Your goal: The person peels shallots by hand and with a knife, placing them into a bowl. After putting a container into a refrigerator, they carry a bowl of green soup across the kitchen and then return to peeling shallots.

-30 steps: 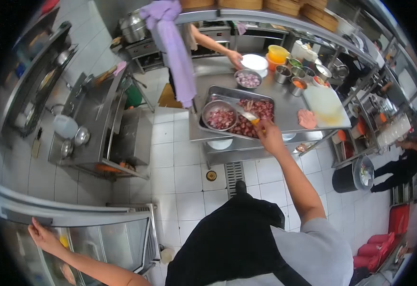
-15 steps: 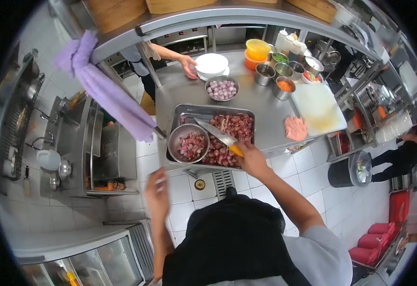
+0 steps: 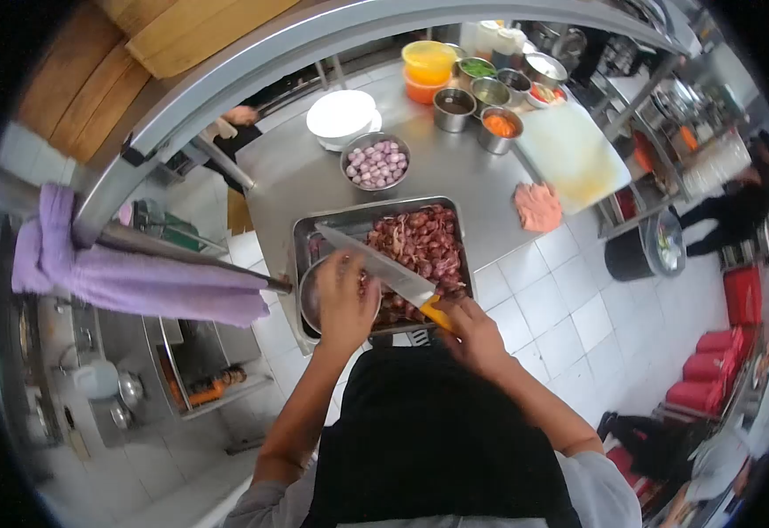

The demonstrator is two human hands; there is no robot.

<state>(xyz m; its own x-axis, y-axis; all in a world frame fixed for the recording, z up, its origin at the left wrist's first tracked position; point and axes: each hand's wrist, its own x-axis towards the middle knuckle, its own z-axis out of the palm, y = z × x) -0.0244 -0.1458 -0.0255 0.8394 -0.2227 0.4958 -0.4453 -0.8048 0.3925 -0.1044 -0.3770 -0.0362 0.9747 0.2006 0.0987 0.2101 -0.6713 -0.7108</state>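
Note:
My right hand [image 3: 472, 333] grips the yellow handle of a large kitchen knife [image 3: 384, 267], its blade pointing up and left across the tray. My left hand [image 3: 347, 304] reaches over the steel bowl [image 3: 307, 304], fingers stretched out and somewhat smeared by motion, close beside the blade. Most of the bowl and its contents are hidden under that hand. Both bowl and knife are over a metal tray [image 3: 301, 231] holding many reddish-purple shallots [image 3: 420, 242]. Just beyond the tray, a second steel bowl holds peeled pale-purple shallots [image 3: 376, 165].
A white bowl [image 3: 342, 116], yellow and orange tubs [image 3: 428, 66], and several metal cups stand farther back on the steel table [image 3: 288, 180]. At right lie a white cutting board [image 3: 574, 154] and a pink cloth [image 3: 538, 207]. A purple towel [image 3: 156, 282] hangs on the left rail.
My left hand has come up from beside the table to over the bowl. The knife stays in my right hand. The other person's hand has left the white bowl; the view has turned.

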